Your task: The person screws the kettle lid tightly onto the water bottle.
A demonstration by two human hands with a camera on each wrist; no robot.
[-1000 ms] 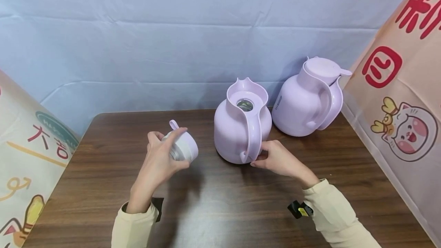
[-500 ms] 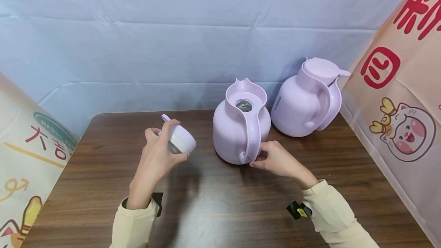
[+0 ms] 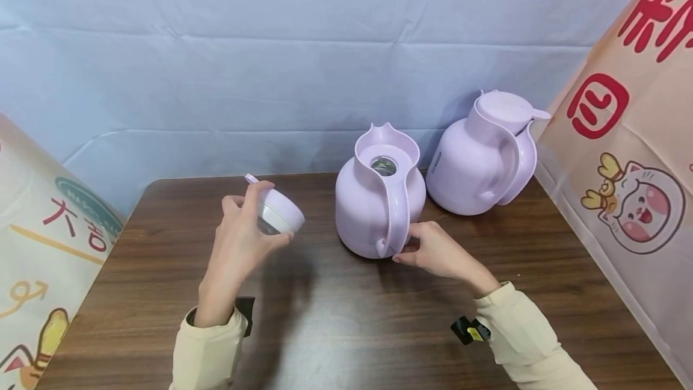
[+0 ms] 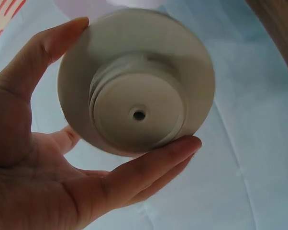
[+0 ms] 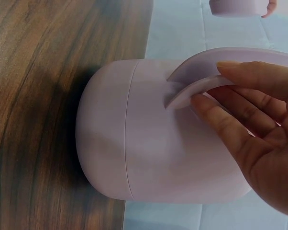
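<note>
My left hand point(image 3: 240, 230) holds a lilac-and-white jug lid point(image 3: 278, 209) by its rim, tilted above the table. The lid's pale underside point(image 4: 134, 105), with a round plug and a small centre hole, faces the left wrist camera. A lilac thermos jug point(image 3: 360, 209) stands upright on the table with its round mouth uncovered. At the lower end of the jug's handle point(image 3: 398, 215), my right hand point(image 3: 435, 248) pinches the handle edge between thumb and fingers, as the right wrist view shows.
A second lilac thermos jug point(image 3: 465, 164), its lid on, stands close behind and to the right. The brown wooden table point(image 3: 346, 330) backs onto a pale blue cloth point(image 3: 260, 77). Printed cloths point(image 3: 622, 197) flank both sides.
The left hand has moved slightly left and up with the lid, turning it so its top tips more toward the right. The right hand and both jugs stay in place.
</note>
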